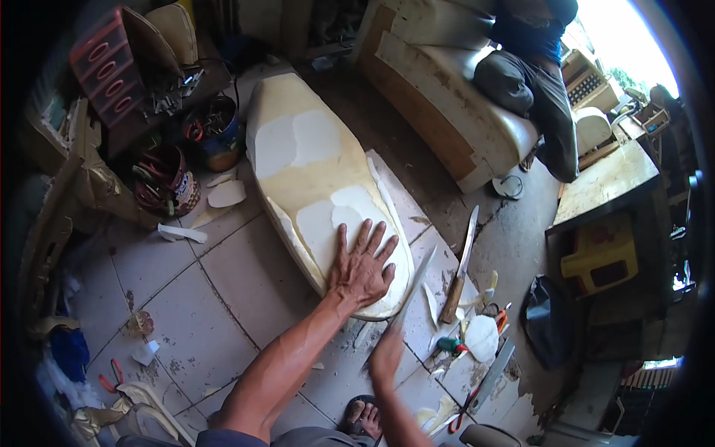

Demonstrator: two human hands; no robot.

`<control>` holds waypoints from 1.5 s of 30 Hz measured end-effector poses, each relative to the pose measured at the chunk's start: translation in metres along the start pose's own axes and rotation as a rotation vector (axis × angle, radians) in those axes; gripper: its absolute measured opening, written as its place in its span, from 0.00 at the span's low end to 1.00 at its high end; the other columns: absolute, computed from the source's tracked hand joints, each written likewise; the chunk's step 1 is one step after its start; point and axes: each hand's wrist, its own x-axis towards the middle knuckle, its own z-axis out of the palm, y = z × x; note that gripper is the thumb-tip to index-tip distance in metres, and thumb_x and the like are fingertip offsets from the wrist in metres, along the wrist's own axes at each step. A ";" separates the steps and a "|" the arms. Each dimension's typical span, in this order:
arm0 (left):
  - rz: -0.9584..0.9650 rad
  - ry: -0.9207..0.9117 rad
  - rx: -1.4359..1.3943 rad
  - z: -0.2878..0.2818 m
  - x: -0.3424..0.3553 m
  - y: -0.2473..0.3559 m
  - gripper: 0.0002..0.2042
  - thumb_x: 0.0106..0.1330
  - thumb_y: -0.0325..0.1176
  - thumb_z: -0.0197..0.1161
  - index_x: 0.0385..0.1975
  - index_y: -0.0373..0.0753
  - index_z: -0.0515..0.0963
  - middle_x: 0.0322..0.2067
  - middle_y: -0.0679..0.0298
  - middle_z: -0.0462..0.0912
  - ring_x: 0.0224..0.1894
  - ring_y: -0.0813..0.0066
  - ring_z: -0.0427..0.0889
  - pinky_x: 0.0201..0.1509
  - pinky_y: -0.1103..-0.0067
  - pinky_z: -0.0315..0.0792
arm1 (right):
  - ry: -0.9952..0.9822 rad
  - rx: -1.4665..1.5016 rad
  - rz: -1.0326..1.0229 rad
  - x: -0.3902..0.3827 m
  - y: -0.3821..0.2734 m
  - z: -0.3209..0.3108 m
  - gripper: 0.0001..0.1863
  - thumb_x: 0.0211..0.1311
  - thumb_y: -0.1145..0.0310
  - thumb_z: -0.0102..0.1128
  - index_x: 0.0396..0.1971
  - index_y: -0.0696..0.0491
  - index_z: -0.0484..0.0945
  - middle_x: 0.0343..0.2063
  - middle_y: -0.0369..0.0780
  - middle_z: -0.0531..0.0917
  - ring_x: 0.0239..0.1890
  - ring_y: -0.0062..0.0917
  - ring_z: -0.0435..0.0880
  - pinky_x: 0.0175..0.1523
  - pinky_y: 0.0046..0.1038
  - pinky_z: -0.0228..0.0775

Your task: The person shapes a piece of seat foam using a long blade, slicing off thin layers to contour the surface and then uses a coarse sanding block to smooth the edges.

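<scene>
A long motorcycle seat of yellowish foam with white foam patches [302, 176] lies on the tiled floor before me. My left hand [363, 270] rests flat on its near end, fingers spread over the white foam. Low at the seat's near right edge, my right hand [386, 356] is closed, somewhat blurred, around a knife [417, 283]. The blade points up and away alongside the foam edge; the handle is hidden in my fist. Just right of it, a second knife with a wooden handle [452, 298] lies on the floor.
Foam scraps, a green-handled tool [451, 345] and large scissors [488, 381] lie at right. Buckets of tools [165, 182] and a red drawer unit [108, 67] stand at far left. Beyond the seat, a person [529, 74] sits on a worn sofa [424, 97]. A dark pad [550, 320] lies further right.
</scene>
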 end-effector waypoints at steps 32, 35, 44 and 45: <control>-0.003 -0.043 0.053 -0.006 0.005 0.002 0.31 0.73 0.51 0.49 0.77 0.54 0.63 0.80 0.61 0.54 0.83 0.55 0.45 0.80 0.39 0.31 | 0.166 -0.153 -0.247 -0.026 0.036 0.004 0.24 0.84 0.58 0.35 0.60 0.64 0.70 0.46 0.55 0.77 0.49 0.48 0.76 0.61 0.42 0.66; 0.011 -0.017 0.063 -0.004 0.003 0.002 0.32 0.73 0.51 0.50 0.77 0.54 0.63 0.80 0.61 0.55 0.83 0.55 0.45 0.80 0.40 0.31 | 0.035 0.030 -0.142 0.047 0.013 -0.014 0.24 0.85 0.56 0.35 0.53 0.63 0.73 0.42 0.51 0.79 0.42 0.46 0.77 0.56 0.42 0.70; -0.003 -0.044 0.072 -0.001 0.002 0.002 0.31 0.73 0.51 0.49 0.76 0.55 0.64 0.80 0.61 0.54 0.83 0.56 0.46 0.81 0.41 0.31 | 0.119 -0.024 -0.201 0.007 0.006 -0.004 0.23 0.84 0.56 0.34 0.48 0.61 0.73 0.34 0.52 0.76 0.36 0.45 0.72 0.49 0.44 0.68; 0.003 -0.027 0.072 -0.002 0.006 0.001 0.31 0.73 0.51 0.49 0.76 0.55 0.64 0.80 0.61 0.54 0.82 0.56 0.46 0.81 0.41 0.31 | 0.149 -0.023 -0.211 0.025 -0.007 -0.003 0.24 0.84 0.55 0.34 0.48 0.61 0.73 0.34 0.52 0.76 0.36 0.46 0.72 0.49 0.44 0.68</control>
